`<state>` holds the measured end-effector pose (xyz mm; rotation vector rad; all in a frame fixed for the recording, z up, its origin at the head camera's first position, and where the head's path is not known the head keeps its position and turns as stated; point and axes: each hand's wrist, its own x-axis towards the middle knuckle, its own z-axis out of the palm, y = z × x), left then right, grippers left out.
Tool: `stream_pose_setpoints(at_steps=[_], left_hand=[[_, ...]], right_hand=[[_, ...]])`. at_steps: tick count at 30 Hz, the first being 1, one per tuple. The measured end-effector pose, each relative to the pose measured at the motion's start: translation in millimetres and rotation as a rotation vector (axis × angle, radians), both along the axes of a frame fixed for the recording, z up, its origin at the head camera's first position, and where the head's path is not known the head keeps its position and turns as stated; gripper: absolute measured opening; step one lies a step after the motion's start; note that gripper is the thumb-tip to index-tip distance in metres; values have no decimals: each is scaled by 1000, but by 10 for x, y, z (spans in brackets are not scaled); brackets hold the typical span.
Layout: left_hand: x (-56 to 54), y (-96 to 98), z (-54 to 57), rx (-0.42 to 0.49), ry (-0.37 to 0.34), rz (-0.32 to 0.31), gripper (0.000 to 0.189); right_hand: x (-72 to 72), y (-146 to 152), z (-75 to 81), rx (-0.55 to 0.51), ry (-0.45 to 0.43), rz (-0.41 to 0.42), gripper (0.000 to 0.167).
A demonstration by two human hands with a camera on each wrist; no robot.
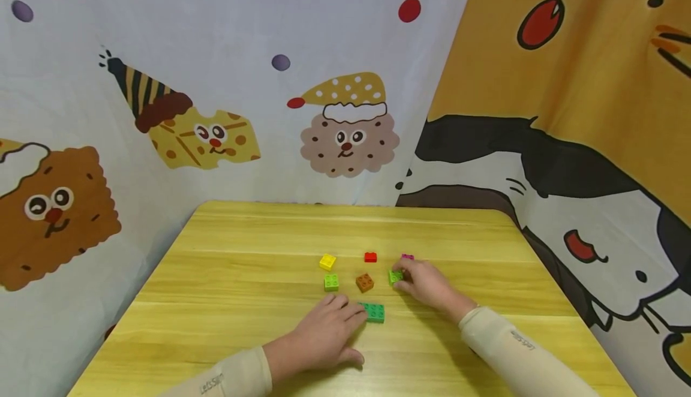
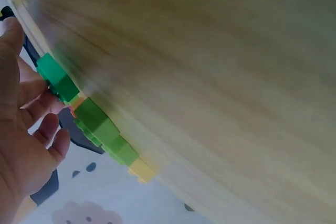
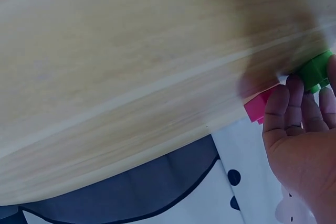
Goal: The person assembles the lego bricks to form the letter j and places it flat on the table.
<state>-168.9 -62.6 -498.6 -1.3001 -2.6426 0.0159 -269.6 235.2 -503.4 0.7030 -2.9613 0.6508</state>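
My left hand [image 1: 328, 334] lies low over the table, its fingertips at the left end of a green eight-stud-type building brick [image 1: 374, 312]. In the left wrist view those fingers touch the green brick [image 2: 56, 77], with the thumb held apart. Farther right, my right hand [image 1: 429, 283] pinches a lime green brick [image 1: 395, 276] between thumb and fingers; part of it is hidden. Just behind that hand sits a magenta brick [image 1: 407, 256], also seen as a pink brick [image 3: 258, 106] beside the fingers in the right wrist view.
Between and beyond the hands stand a brown brick [image 1: 364, 282], a second lime brick [image 1: 331, 282], a yellow brick [image 1: 327, 261] and a red brick [image 1: 370, 257]. The wooden table [image 1: 232, 259] ends at a printed cloth [image 1: 243, 43] behind it.
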Motion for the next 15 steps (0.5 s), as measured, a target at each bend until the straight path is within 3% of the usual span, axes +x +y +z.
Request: stream_pose_setpoints(at_steps=[6, 15], left_hand=[[-1, -15, -12, 7, -70, 48, 87], [-30, -53, -21, -13, -95, 67, 90]], right_hand=[[56, -55, 9, -42, -20, 49, 40], [249, -159, 192, -184, -199, 204, 35]])
